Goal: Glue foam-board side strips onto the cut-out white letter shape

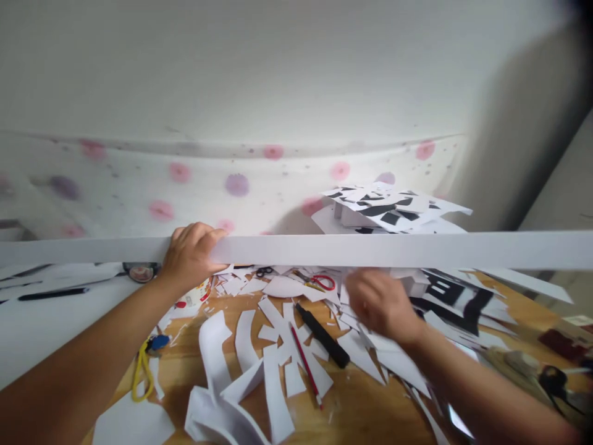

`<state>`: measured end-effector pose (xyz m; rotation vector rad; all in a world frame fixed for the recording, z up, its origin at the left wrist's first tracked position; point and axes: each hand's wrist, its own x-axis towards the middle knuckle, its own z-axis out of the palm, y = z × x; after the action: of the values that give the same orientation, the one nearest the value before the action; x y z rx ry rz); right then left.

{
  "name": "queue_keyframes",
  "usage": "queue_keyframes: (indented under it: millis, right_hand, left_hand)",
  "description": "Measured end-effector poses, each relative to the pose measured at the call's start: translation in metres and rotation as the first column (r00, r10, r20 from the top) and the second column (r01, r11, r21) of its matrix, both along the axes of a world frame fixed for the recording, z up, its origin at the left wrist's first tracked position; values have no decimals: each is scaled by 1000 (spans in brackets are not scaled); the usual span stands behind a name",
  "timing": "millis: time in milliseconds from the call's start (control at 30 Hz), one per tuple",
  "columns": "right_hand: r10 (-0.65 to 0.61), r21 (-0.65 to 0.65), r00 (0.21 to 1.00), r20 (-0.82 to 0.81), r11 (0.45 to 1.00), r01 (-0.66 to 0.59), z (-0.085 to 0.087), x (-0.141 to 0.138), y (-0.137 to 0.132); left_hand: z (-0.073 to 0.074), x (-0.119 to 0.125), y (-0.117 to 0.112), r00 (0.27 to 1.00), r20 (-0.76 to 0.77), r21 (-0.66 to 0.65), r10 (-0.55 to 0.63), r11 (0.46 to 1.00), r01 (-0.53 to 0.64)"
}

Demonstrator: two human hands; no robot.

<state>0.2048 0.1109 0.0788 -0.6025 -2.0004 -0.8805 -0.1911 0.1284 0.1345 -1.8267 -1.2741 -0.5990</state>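
A long white strip [426,250], like card or foam board, runs level across the whole view. My left hand [197,250] is closed around it left of the middle, with the thumb on the near face. Just under the strip's lower edge, my right hand [380,303] is curled and blurred. Its fingertips are hidden, and I cannot tell whether it touches the strip. Below and between the hands lie a black pen-like tool [324,337], a red pencil [306,368] and several cut white paper pieces [278,395]. Behind them sit red-handled scissors [324,282].
Under the scraps is a wooden table [370,408]. A pile of white sheets with black shapes [393,207] rises at the back right. On the left are a black pen [53,294] and a yellow cord [141,374]. A flowered cloth [236,185] hangs behind.
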Motion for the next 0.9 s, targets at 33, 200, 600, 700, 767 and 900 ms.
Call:
queue_keyframes:
  millis: [33, 200, 600, 700, 767, 900]
  right_hand:
    - [93, -8, 994, 57, 996, -93, -6, -8, -22]
    - [130, 130, 991, -34, 984, -125, 18, -16, -75]
    - [-90, 80, 995, 40, 993, 87, 68, 29, -46]
    - [35, 79, 999, 23, 996, -36, 72, 21, -43]
    - [138, 109, 990, -14, 985, -136, 74, 14, -41]
    - [145, 188, 988, -52, 973, -133, 82, 11, -40]
  left_hand:
    - [0, 2, -1, 1000, -1, -14, -12, 1000, 12]
    - [4, 20, -11, 995, 24, -62, -101, 993, 102]
    - [24, 53, -47, 871, 57, 134, -489, 868, 478]
    - [32, 70, -58, 809, 32, 107, -588, 806, 582]
    - [36, 79, -63, 776, 29, 91, -631, 774, 626]
    - [42, 85, -64, 789, 51, 122, -612, 788, 604]
